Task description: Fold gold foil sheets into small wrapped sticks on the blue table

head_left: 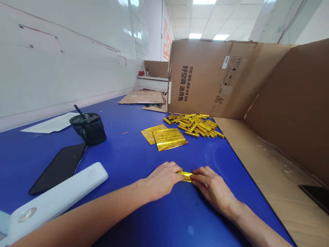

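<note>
Between my hands a small folded strip of gold foil [186, 176] lies close to the blue tabletop. My left hand [164, 179] pinches its left end, and my right hand [211, 185] pinches the right end; the fingertips cover both ends. Just beyond them lie flat gold foil sheets [171, 138], one overlapping another. Farther back and to the right is a loose pile of narrow rolled gold foil pieces [196, 125].
A large cardboard box [205, 82] stands along the back and right. On the left are a dark lidded cup with a straw [89, 129], a black phone [60, 168], a long white device [64, 195] and white paper [51, 123]. Flattened cardboard [142, 97] lies farther back.
</note>
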Demonstrator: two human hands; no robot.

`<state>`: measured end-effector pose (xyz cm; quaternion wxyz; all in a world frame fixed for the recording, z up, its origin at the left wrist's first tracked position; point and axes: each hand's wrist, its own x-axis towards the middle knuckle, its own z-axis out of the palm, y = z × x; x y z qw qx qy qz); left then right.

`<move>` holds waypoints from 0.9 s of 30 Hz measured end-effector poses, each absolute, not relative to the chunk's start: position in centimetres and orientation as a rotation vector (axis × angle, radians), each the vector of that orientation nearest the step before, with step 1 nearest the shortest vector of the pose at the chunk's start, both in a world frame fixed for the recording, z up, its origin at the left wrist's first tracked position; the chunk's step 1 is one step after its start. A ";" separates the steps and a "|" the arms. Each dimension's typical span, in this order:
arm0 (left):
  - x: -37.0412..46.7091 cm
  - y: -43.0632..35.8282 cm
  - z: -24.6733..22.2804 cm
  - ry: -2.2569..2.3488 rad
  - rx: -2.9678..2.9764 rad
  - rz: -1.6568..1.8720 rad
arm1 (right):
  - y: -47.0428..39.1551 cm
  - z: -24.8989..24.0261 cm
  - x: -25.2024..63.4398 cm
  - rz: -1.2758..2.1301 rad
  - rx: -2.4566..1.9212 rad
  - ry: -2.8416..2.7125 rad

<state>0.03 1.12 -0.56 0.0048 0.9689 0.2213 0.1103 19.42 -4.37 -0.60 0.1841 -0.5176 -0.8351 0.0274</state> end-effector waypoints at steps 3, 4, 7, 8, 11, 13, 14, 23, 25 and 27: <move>0.0 1.1 -0.5 0.680 3.026 0.343 | -4.3 -0.5 19.3 0.093 -1.478 -2.329; 0.0 1.1 -0.5 0.676 3.023 0.346 | -4.2 -0.5 19.3 0.099 -1.486 -2.321; -0.1 1.3 -0.4 0.652 3.017 0.344 | -4.2 -0.3 19.3 0.131 -1.495 -2.304; -0.1 1.3 -0.3 0.640 3.016 0.341 | -4.2 -0.3 19.3 0.143 -1.496 -2.298; -0.1 1.6 -0.3 0.593 3.015 0.327 | -4.2 -0.3 19.4 0.172 -1.496 -2.266; -0.1 1.7 -0.3 0.578 3.018 0.316 | -4.2 -0.4 19.4 0.181 -1.483 -2.244; -0.1 1.6 -0.3 0.579 3.023 0.311 | -4.2 -0.6 19.5 0.182 -1.472 -2.240; 0.2 0.6 0.3 0.659 3.106 0.251 | -4.8 -0.5 19.3 0.028 -1.502 -2.354; 0.4 0.3 0.3 0.657 3.118 0.208 | -5.1 -0.3 19.0 -0.077 -1.542 -2.421; 0.5 -0.1 0.0 0.699 3.111 0.204 | -5.4 -0.4 18.7 -0.193 -1.581 -2.468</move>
